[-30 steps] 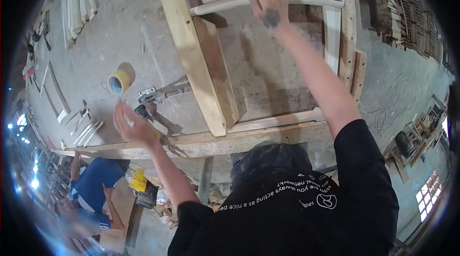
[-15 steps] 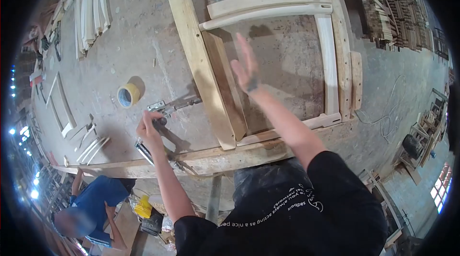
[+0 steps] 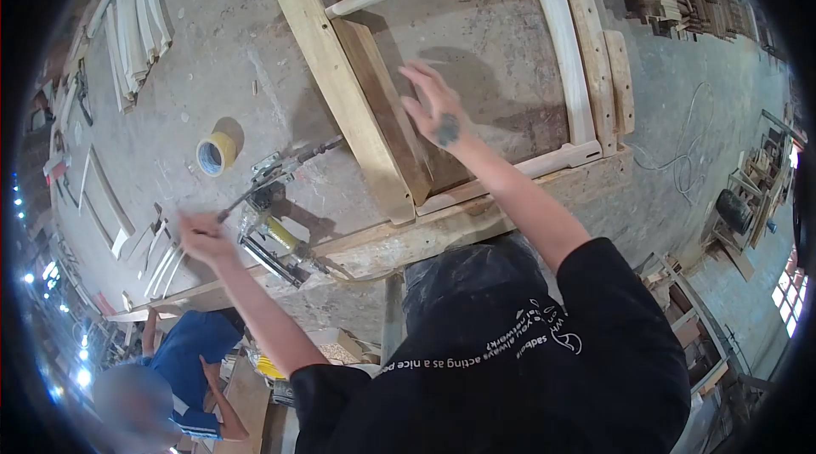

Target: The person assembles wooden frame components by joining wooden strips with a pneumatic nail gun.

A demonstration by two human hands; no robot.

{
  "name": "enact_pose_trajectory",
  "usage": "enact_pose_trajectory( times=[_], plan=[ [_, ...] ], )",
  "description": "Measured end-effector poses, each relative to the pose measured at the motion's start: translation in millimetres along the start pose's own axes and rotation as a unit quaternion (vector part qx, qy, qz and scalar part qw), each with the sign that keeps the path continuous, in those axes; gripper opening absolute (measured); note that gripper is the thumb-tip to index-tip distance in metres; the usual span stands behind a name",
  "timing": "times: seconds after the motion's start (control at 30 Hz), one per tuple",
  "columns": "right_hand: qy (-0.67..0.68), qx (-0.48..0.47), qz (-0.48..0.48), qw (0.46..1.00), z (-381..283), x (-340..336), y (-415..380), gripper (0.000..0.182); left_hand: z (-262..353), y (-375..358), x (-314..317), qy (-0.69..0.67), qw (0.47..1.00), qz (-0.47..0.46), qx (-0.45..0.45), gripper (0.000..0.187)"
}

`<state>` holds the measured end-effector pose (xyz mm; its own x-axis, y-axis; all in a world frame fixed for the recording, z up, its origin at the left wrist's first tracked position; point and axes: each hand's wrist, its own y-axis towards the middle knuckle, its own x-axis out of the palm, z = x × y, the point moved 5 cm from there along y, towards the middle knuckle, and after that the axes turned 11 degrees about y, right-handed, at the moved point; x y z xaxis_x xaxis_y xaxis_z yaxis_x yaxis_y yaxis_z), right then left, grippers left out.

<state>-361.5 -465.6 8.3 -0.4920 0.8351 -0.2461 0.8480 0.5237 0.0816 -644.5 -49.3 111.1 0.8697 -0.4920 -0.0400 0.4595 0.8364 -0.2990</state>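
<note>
My left hand (image 3: pixel 201 237) is closed around the end of a metal bar clamp (image 3: pixel 280 167) that lies slanted on the workbench (image 3: pixel 204 71), just left of a thick pale plank (image 3: pixel 327 71). Open and with its fingers spread, my right hand (image 3: pixel 433 105) is over a dark board (image 3: pixel 382 105) that leans against the plank. I cannot tell whether it touches the board. Around that hand lies a pale wooden frame (image 3: pixel 565 71) with curved rails at its far end.
A roll of yellow tape (image 3: pixel 214 154) sits left of the clamp. A nail gun with a yellow part (image 3: pixel 274 241) lies at the bench's near edge. Curved wooden pieces (image 3: pixel 136 16) are stacked far left. A person in a blue shirt (image 3: pixel 183 356) crouches below the bench.
My right hand came back from the frame's far rail to above the dark board. My left hand took hold of the clamp and drew back to the left.
</note>
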Motion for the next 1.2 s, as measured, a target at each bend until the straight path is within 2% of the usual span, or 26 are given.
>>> enact_pose_trajectory(
  times=[0.03, 0.07, 0.1, 0.17, 0.23, 0.3, 0.33, 0.37, 0.4, 0.43, 0.47, 0.57, 0.67, 0.77, 0.83, 0.9, 0.97, 1.03, 1.1, 1.13, 1.2],
  plan=[
    [-0.013, 0.007, -0.001, 1.0, -4, -15, -16, 0.046, 9, 21, -39, 0.184, 0.971, 0.15, 0.028, 0.051],
    [-0.04, 0.007, 0.007, 0.999, -7, -29, -31, 0.043, 19, 28, -64, 0.358, 0.886, 0.291, 0.054, 0.05],
    [-0.068, 0.007, 0.016, 0.998, -10, -42, -48, 0.039, 31, 23, -65, 0.436, 0.83, 0.324, 0.127, 0.047],
    [-0.084, 0.029, 0.042, 0.995, -11, -71, -82, 0.034, 54, 15, -47, 0.563, 0.685, 0.374, 0.271, 0.043],
    [-0.116, 0.072, 0.073, 0.988, -9, -95, -117, 0.028, 35, -17, 15, 0.533, 0.76, 0.264, 0.262, 0.028],
    [-0.189, 0.092, 0.047, 0.976, -7, -110, -147, 0.026, -12, -58, 106, 0.501, 0.824, 0.148, 0.22, 0.021],
    [-0.225, 0.102, 0.037, 0.968, -6, -113, -159, 0.024, -34, -82, 156, 0.491, 0.858, 0.056, 0.141, 0.027],
    [-0.247, 0.068, 0.027, 0.966, -9, -111, -167, 0.024, -63, -98, 196, 0.591, 0.797, -0.012, 0.12, 0.046],
    [-0.269, 0.032, 0.017, 0.963, -11, -110, -173, 0.024, -77, -120, 238, 0.624, 0.767, -0.087, 0.117, 0.077],
    [-0.29, -0.004, 0.005, 0.957, -14, -110, -174, 0.024, -95, -133, 263, 0.629, 0.763, -0.097, 0.113, 0.089],
    [-0.299, 0.014, 0.002, 0.954, -14, -110, -174, 0.025, -113, -139, 277, 0.636, 0.757, -0.107, 0.106, 0.102],
    [-0.282, 0.013, 0.001, 0.959, -9, -112, -176, 0.023, -127, -126, 272, 0.569, 0.81, -0.089, 0.11, 0.107],
    [-0.281, 0.019, 0.015, 0.96, -8, -114, -177, 0.019, -126, -97, 251, 0.48, 0.861, -0.113, 0.127, 0.098],
    [-0.281, 0.017, 0.026, 0.959, -8, -114, -179, 0.017, -106, -61, 252, 0.42, 0.897, -0.1, 0.098, 0.09],
    [-0.284, 0.018, 0.029, 0.958, -10, -114, -178, 0.016, -83, -29, 260, 0.379, 0.921, -0.08, 0.046, 0.084],
    [-0.289, 0.025, 0.025, 0.957, -13, -114, -175, 0.014, -49, 6, 267, 0.426, 0.899, -0.05, 0.087, 0.083],
    [-0.283, 0.026, 0.024, 0.958, -13, -115, -174, 0.013, -23, 48, 270, 0.524, 0.837, -0.036, 0.15, 0.081],
    [-0.286, 0.015, 0.023, 0.958, -11, -111, -172, 0.012, -27, 90, 263, 0.581, 0.787, -0.008, 0.206, 0.078],
    [-0.301, 0.003, 0.019, 0.953, -9, -111, -176, 0.011, -35, 119, 250, 0.64, 0.74, -0.012, 0.206, 0.074],
    [-0.303, 0.011, 0.013, 0.953, -10, -110, -179, 0.011, -40, 117, 244, 0.67, 0.714, -0.017, 0.203, 0.072],
    [-0.308, 0.021, 0.002, 0.951, -9, -110, -176, 0.012, -43, 89, 236, 0.695, 0.666, 0.048, 0.265, 0.068]
  ],
)
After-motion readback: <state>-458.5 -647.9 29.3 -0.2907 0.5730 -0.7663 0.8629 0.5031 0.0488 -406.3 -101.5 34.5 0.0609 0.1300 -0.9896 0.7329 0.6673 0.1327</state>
